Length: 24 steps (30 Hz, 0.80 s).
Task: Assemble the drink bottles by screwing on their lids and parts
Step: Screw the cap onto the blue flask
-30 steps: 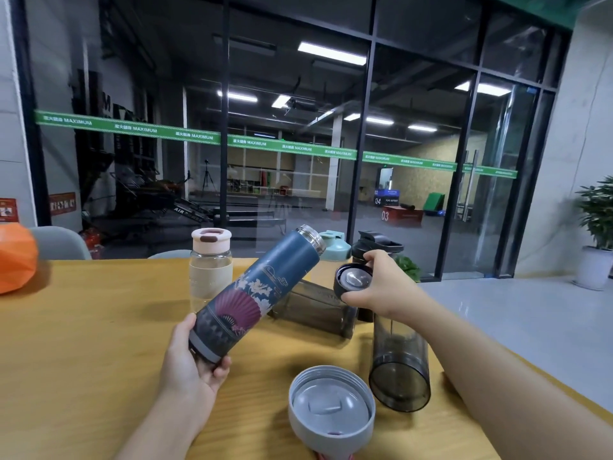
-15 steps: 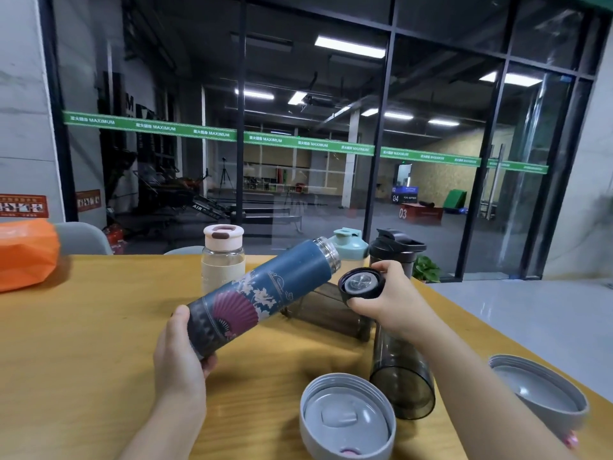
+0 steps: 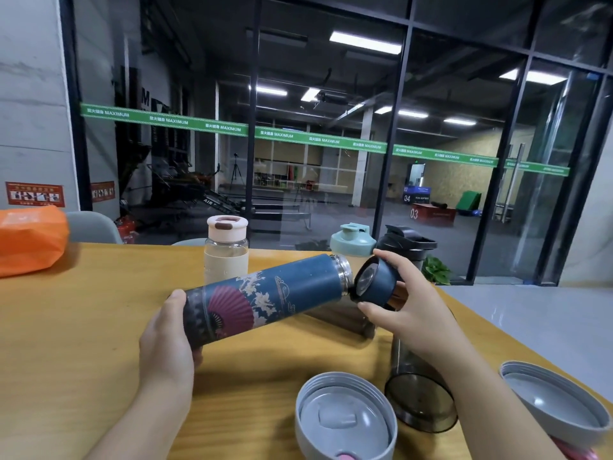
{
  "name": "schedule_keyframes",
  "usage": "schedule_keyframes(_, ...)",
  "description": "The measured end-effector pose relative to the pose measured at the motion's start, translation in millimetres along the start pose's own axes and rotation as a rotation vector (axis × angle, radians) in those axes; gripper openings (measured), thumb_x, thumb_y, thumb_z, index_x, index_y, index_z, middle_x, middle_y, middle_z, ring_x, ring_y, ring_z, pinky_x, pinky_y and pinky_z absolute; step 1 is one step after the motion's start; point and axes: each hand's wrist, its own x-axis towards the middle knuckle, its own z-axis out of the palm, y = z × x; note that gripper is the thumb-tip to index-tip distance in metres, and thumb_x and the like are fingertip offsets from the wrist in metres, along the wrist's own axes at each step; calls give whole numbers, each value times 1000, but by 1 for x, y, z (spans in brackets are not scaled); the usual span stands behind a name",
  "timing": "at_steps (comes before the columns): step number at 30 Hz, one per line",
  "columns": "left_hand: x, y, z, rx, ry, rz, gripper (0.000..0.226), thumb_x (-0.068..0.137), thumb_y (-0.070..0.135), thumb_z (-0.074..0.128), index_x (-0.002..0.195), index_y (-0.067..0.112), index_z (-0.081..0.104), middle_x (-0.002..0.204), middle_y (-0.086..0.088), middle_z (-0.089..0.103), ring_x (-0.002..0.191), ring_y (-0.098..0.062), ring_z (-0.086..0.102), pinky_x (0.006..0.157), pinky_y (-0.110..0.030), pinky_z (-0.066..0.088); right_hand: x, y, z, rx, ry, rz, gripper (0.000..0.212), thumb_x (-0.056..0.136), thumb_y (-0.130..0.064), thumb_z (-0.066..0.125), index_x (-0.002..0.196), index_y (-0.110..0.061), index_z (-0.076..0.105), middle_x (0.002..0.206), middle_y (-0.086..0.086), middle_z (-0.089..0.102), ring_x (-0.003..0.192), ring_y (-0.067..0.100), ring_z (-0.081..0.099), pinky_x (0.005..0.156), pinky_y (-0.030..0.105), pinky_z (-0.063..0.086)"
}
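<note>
Left hand (image 3: 166, 340) grips the cylindrical, fan-printed blue flask (image 3: 262, 298) tilted above the wooden table (image 3: 83, 327); right hand (image 3: 403, 305) clasps its round cap (image 3: 376, 283) beside the steel mouth.

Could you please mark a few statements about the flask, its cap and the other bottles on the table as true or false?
1. The left hand grips the blue flask near its base. True.
2. The blue cap is fully screwed onto the flask. False: the right hand holds it at the steel mouth, tilted and not seated.
3. The glass bottle with the cream lid stands upright. True.
4. The grey lid nearest the camera lies with its threaded inside facing up. True.
5. The orange bag lies at the table's right end. False: it is at the left.
</note>
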Motion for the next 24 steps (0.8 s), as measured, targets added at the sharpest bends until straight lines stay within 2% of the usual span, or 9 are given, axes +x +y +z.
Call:
schedule_keyframes(3,2,2,-3,-5,-4,-7,29,89,46,48,75,22,56,74,-3,52,63,-18,43,57,-30,34,0,1,-2,97,-29,42,72,71,-9,81,123,-37,40,115,-19,52,101,-8,55,77,8,48)
schedule_keyframes(5,2,4,-4,-19,-5,-13,28,89,45,48,74,22,56,74,-2,52,63,-18,42,57,-29,33,0,5,-3,144,-43,49,69,70,-7,81,114,-40,41,113,-15,55,101,-2,59,81,19,53)
schedule_keyframes(7,1,6,-4,-23,-5,-20,28,89,45,49,74,23,55,73,-3,51,62,-18,42,56,-28,33,0,7,-4,182,-69,47,69,70,-4,81,114,-41,43,114,-12,57,103,5,61,86,28,55)
schedule_keyframes(12,-1,7,-5,-6,-24,-11,30,89,44,50,73,19,55,72,-3,50,61,-18,42,55,-30,32,0,8,-7,195,-164,48,73,71,-4,80,125,-41,46,122,-10,58,107,4,61,91,27,53)
schedule_keyframes(16,-2,9,-5,-7,-34,-9,30,90,43,50,73,18,54,71,-4,49,59,-19,40,54,-29,30,0,4,-5,212,-206,63,76,72,-3,79,129,-41,46,125,-13,56,105,5,64,87,28,54)
schedule_keyframes(19,-2,10,-5,-4,-44,-9,31,90,43,49,73,18,53,71,-4,49,58,-18,39,53,-28,29,-1,1,-6,221,-233,61,75,74,-2,78,128,-44,46,122,-15,57,102,5,65,84,27,55)
schedule_keyframes(24,-5,12,-3,-8,-61,-8,30,90,42,49,72,17,53,68,-4,47,56,-18,38,52,-28,27,-1,0,-6,262,-276,68,77,74,-1,78,128,-46,47,125,-16,56,105,8,64,86,32,55)
